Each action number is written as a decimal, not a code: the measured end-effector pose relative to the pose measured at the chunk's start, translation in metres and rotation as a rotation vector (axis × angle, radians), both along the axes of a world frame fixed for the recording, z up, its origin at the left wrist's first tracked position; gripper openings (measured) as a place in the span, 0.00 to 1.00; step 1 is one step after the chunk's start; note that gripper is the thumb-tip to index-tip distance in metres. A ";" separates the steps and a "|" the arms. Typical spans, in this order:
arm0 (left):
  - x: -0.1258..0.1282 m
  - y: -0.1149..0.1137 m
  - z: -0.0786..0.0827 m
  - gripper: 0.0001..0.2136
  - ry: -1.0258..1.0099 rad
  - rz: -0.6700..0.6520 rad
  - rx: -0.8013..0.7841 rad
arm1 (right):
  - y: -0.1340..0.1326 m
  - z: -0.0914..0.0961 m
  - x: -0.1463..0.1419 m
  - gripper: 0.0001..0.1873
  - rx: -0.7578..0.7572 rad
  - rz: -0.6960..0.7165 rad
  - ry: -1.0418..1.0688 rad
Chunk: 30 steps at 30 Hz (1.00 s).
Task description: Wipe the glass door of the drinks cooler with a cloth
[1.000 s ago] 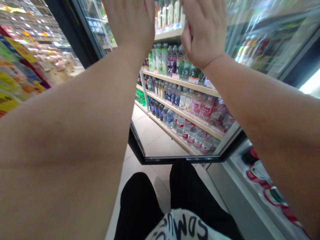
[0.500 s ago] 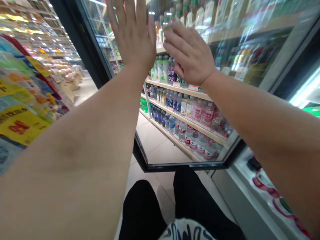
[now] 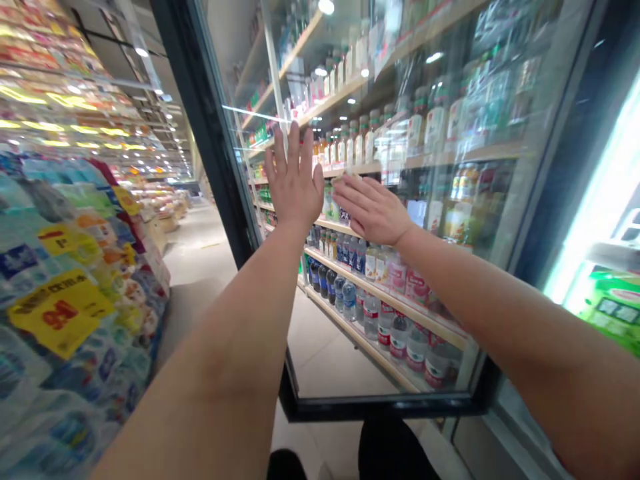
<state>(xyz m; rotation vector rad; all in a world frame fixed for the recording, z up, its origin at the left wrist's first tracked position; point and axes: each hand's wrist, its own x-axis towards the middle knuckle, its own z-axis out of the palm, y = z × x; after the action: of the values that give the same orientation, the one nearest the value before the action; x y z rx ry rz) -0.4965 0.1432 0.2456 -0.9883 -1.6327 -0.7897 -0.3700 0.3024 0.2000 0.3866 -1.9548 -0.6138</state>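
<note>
My left hand lies flat on the glass door, fingers stretched and spread, with nothing in it. To its right, my right hand is pressed against the same glass with its fingers together. A pale edge of what looks like a cloth shows at the fingertips; most of it is hidden under the palm. The door stands open in its black frame. Through or in the glass, shelves of bottled drinks show behind both hands.
On the left is a stack of wrapped goods with a yellow price sign. An aisle floor runs back beside it. At the right, green packages sit in the lit cooler. My black-clad knee is just under the door's lower edge.
My view has tilted up, so both hands and the door sit lower in the picture. Both hands remain against the glass, the right one now flatter and more level.
</note>
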 end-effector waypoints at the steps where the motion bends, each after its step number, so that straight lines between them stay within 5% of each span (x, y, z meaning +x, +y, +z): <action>1: -0.001 0.000 -0.001 0.28 0.025 -0.021 0.018 | -0.001 -0.001 0.000 0.31 -0.050 -0.005 0.050; 5: -0.004 -0.001 -0.004 0.27 0.102 -0.089 0.078 | -0.001 -0.002 -0.002 0.31 -0.322 0.012 0.411; 13: -0.003 -0.003 -0.005 0.27 0.136 -0.044 0.067 | -0.004 -0.011 -0.002 0.30 -0.127 0.019 0.270; 19: -0.008 -0.001 -0.006 0.27 0.119 -0.064 0.063 | -0.001 -0.009 -0.009 0.32 -0.386 0.038 0.622; 27: -0.011 -0.001 -0.009 0.26 0.165 -0.024 0.069 | -0.005 -0.022 -0.006 0.30 -0.086 0.032 0.282; 30: -0.011 -0.002 -0.009 0.26 0.166 -0.017 0.067 | -0.006 -0.022 -0.005 0.31 -0.140 0.012 0.369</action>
<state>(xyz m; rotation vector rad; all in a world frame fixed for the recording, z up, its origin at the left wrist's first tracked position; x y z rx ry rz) -0.5075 0.1416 0.2363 -0.9954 -1.4482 -0.7483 -0.3746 0.2965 0.1776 0.1818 -1.6282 -0.4973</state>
